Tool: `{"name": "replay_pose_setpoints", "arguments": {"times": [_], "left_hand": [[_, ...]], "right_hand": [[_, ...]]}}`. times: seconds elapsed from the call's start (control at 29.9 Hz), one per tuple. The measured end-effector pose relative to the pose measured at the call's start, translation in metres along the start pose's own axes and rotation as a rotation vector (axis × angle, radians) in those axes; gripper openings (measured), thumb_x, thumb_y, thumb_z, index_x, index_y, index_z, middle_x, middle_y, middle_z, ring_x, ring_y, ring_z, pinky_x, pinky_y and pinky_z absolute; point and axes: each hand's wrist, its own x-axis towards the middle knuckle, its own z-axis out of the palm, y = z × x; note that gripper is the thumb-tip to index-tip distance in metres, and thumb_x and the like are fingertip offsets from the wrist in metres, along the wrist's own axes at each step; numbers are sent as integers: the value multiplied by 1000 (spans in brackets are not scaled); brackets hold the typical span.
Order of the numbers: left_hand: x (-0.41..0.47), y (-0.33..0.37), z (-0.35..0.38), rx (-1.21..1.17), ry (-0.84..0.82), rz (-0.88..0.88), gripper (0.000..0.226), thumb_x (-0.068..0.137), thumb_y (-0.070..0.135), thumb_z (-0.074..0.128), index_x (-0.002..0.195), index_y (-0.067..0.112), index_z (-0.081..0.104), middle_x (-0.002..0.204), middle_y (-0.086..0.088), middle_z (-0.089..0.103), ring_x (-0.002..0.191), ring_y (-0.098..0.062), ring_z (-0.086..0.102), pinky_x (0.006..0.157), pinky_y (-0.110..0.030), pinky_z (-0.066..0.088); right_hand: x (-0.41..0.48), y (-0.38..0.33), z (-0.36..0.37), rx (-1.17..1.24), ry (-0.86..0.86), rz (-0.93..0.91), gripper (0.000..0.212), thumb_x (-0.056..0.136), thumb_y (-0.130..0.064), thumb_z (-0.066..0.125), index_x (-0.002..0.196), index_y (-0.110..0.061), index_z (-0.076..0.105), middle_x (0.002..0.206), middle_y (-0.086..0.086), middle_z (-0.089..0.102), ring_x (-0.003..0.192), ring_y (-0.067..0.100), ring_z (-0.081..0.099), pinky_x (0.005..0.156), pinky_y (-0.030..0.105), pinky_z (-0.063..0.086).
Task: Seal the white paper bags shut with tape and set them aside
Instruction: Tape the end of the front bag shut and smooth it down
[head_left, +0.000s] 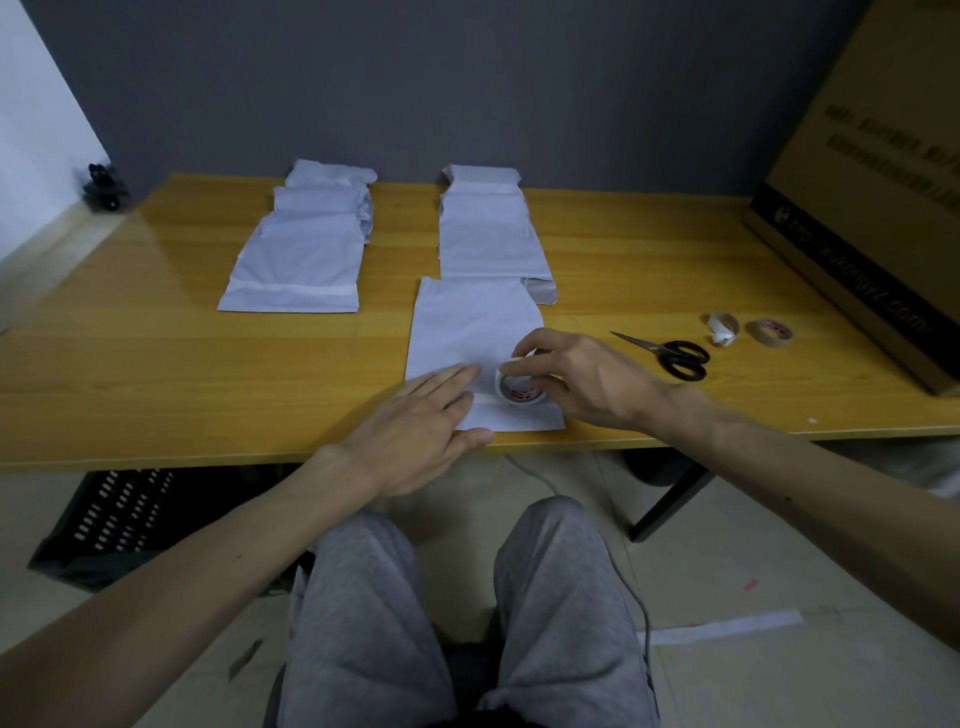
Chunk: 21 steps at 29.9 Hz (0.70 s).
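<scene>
Landmark: the flat white paper bag at the near edge of the glossy yellow wood-grain bench. Its long axis runs from the person toward the far wall, and a pale strip of tape crosses its near end.

Far left of this bag lies a pile of flat white paper bags, overlapped lengthwise the same way, the nearest one carrying a tape band across its near end. Just beyond the bag sits a second pile of white bags, likewise pointing away.

The left hand lies flat with its grip released, palm pressing the bag's near left corner. The right hand has its grip closed on a small round roll of whitish tape standing on the bag's near end.

Right of the bag lie black-handled steel scissors, blades pointing toward it, then a crumpled white tape scrap, a tan tape roll lying flat, and a large brown cardboard box.
</scene>
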Motion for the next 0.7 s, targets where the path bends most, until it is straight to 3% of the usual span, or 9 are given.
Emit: {"name": "replay_pose_setpoints", "arguments": {"times": [0.1,0.2,0.3,0.5,0.7], "left_hand": [[0,6,2,-49,-10,-46,75,94,61,12,151,12,22,161,-1,8,147,-12,9,119,-27,10],[-1,8,11,-12,-3,-32,81,88,64,-1,153,18,14,161,-4,7,148,-14,5,120,-28,6],[0,7,15,-22,-2,-37,92,81,69,-14,153,19,15,162,-2,3,148,-14,0,121,-31,6],[6,14,13,-167,-27,-42,78,91,62,8,154,16,8,161,2,6,147,-7,2,120,-27,3],[6,13,18,-64,-21,-16,78,90,60,-1,154,17,5,162,1,4,148,-10,1,121,-28,2]], "right_hand": [[-1,2,7,41,6,16,41,88,5,53,124,-13,63,116,8,59,93,29,63,75,43,53],[-4,0,9,127,104,117,38,92,-1,53,129,-12,54,118,7,61,99,24,61,81,32,49],[-6,-2,11,142,154,77,17,92,-4,57,108,-8,61,104,5,63,87,16,59,74,29,47],[-7,0,21,194,222,48,20,91,-7,62,111,-9,67,91,3,59,79,11,54,72,22,46],[-14,-2,31,330,316,131,27,90,-8,62,117,-10,66,97,0,61,86,11,58,79,23,49]]}}
